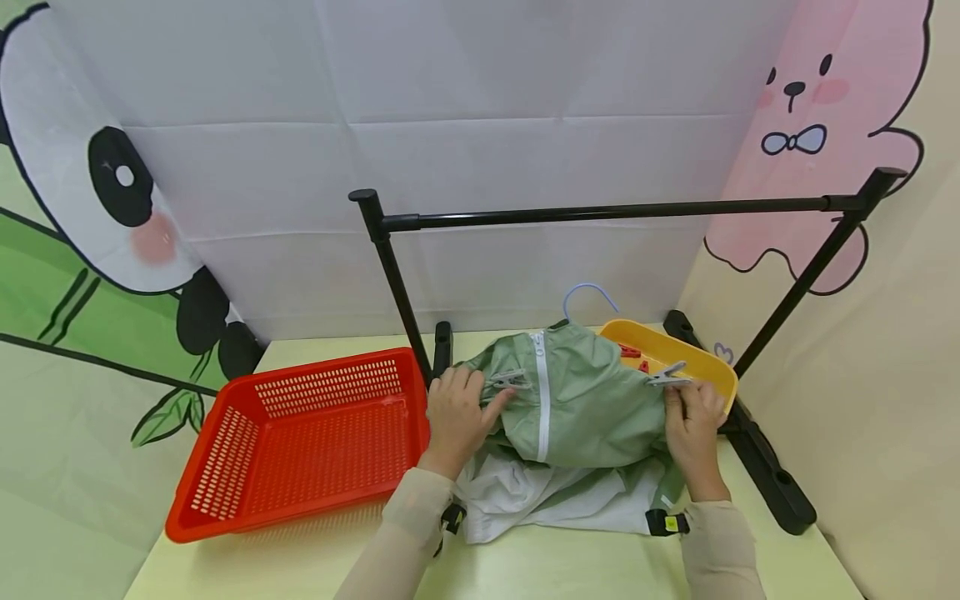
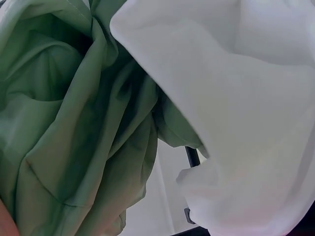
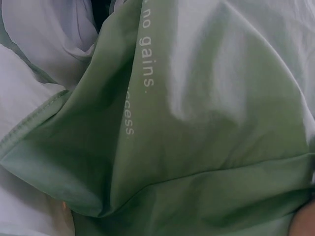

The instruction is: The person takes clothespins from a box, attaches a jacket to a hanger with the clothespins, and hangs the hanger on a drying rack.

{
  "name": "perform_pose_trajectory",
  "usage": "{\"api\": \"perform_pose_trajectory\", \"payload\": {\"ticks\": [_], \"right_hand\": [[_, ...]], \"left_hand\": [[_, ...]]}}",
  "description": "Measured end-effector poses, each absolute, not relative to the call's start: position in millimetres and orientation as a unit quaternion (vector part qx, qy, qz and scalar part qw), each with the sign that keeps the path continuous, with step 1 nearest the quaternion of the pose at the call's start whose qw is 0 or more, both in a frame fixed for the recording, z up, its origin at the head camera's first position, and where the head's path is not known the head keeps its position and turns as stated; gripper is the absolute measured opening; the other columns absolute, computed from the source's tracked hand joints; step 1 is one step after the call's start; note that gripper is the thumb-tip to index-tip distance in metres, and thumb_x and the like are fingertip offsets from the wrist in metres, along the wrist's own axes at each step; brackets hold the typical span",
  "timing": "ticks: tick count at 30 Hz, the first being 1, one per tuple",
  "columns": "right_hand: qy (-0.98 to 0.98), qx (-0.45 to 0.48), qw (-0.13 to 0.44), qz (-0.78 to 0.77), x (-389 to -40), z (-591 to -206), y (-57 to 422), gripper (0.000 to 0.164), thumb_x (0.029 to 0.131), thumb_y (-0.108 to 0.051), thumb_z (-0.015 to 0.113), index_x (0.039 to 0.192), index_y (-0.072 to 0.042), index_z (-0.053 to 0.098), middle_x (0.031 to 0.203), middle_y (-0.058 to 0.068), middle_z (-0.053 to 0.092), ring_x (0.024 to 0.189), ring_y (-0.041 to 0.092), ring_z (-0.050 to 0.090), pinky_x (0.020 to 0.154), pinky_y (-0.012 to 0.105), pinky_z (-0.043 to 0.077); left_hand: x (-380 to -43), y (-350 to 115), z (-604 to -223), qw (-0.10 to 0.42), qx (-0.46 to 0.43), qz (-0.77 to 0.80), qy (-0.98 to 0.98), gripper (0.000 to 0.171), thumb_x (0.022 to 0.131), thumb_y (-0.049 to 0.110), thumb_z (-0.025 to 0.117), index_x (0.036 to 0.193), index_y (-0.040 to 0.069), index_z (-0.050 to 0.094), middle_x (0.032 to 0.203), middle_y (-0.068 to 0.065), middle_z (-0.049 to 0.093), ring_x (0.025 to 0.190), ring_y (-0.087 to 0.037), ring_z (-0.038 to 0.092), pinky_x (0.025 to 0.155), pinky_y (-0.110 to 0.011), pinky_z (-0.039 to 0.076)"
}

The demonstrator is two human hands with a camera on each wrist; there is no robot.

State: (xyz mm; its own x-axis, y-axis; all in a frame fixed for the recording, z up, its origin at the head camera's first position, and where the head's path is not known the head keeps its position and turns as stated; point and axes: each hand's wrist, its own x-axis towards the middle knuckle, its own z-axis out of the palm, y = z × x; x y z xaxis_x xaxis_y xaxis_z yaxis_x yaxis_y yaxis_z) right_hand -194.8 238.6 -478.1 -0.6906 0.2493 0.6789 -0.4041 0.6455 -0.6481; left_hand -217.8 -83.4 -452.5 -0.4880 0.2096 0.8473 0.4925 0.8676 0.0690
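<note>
A green zip-up jacket (image 1: 600, 400) with a white zipper and white fabric (image 1: 540, 500) below it is bunched between both hands. At its left side my left hand (image 1: 461, 421) grips the cloth, thumb beside a grey clothespin (image 1: 512, 380). My right hand (image 1: 696, 425) pinches the jacket's right edge, just under another grey clothespin (image 1: 667, 375). From the top of the jacket sticks a blue hanger hook (image 1: 590, 288). The left wrist view shows folds of green cloth (image 2: 74, 118) and white cloth (image 2: 236, 108); printed lettering marks the green fabric (image 3: 197, 137) in the right wrist view.
A red perforated basket (image 1: 322, 492) stands on the table to the left. Behind the jacket at right lies a yellow tray (image 1: 708, 367) holding red clothespins (image 1: 630, 352). A black rack (image 1: 600, 213) spans above, its feet (image 1: 780, 492) on the table.
</note>
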Motion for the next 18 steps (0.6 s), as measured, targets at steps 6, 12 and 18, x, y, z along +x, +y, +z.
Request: {"api": "perform_pose_trajectory", "payload": {"ticks": [6, 12, 18], "right_hand": [[-0.815, 0.062, 0.397, 0.417, -197.8, -478.9, 239.4, 0.007, 0.096, 0.004, 0.056, 0.091, 0.000, 0.060, 0.093, 0.020, 0.044, 0.092, 0.038, 0.031, 0.085, 0.053, 0.016], [-0.819, 0.071, 0.394, 0.410, -198.2, -478.9, 238.5, 0.007, 0.097, 0.002, 0.056, 0.092, 0.000, 0.060, 0.095, 0.022, 0.046, 0.092, 0.041, 0.032, 0.084, 0.052, 0.017], [-0.821, 0.076, 0.394, 0.407, -198.9, -478.6, 238.0, 0.006, 0.097, 0.001, 0.056, 0.094, 0.001, 0.061, 0.096, 0.022, 0.046, 0.092, 0.042, 0.033, 0.085, 0.056, 0.016]], "left_hand": [[-218.1, -84.4, -454.3, 0.468, -0.210, -0.157, -0.844, 0.065, 0.102, 0.060, 0.029, 0.074, 0.005, 0.051, 0.072, -0.009, 0.049, 0.066, -0.029, 0.050, 0.056, -0.037, 0.036], [-217.9, -86.2, -456.4, 0.486, -0.207, -0.156, -0.835, 0.063, 0.102, 0.058, 0.032, 0.074, 0.004, 0.049, 0.073, -0.010, 0.048, 0.065, -0.030, 0.049, 0.056, -0.038, 0.036], [-217.2, -87.1, -453.9, 0.488, -0.197, -0.159, -0.835, 0.063, 0.102, 0.058, 0.031, 0.076, 0.003, 0.050, 0.075, -0.011, 0.048, 0.067, -0.030, 0.047, 0.057, -0.039, 0.035]]}}
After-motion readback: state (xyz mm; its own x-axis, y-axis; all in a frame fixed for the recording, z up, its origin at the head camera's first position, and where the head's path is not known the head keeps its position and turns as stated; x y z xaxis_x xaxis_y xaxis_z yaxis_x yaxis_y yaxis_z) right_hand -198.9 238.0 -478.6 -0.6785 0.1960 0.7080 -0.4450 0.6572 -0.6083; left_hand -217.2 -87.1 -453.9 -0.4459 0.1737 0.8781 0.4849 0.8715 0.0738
